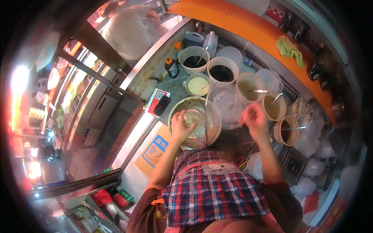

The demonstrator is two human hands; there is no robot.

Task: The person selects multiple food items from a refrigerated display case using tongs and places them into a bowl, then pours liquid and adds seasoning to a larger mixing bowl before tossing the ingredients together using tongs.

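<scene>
My left hand [181,127] reaches over the left rim of a large metal bowl [214,137], fingers spread around a clear round container [195,116] inside it; whether it grips it cannot be told. A pair of tongs or long utensil [205,125] lies across the bowl. Blurred, my right hand [253,117] is raised just right of a stack of clear plastic lids or bowls [225,106]; its fingers are bent and I cannot tell if they hold anything. Beyond the bowl stands a small pot of pale yellow sauce [198,85] with a spoon.
Tubs of dark liquid [221,73] and brownish sauces [274,105] hold spoons. A sauce bottle [172,68] and a black phone [162,106] are at the left. Bagged items [311,139] crowd the right side. Another person [128,32] is beyond the counter's metal edge.
</scene>
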